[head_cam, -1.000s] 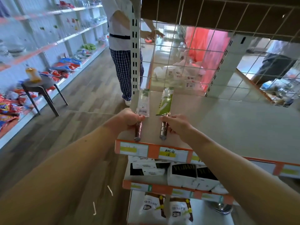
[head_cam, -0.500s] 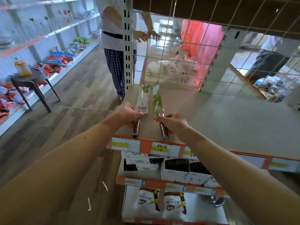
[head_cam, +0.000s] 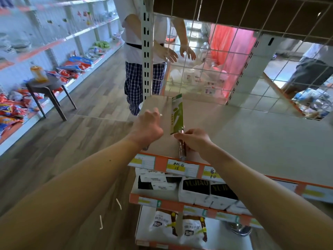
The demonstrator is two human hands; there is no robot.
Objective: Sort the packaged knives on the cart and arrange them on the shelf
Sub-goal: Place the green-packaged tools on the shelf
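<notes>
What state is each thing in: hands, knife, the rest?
right hand: grips the knife's handle.
knife: in its green sleeve, tilted on the shelf, handle toward the front edge.
left hand: fingers curled, over the shelf left of the knife; what it holds is hidden.
bottle: upright on the stool.

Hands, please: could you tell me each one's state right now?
Left hand: curled, contents hidden; cannot tell.
Right hand: closed, holding the knife by its handle.
</notes>
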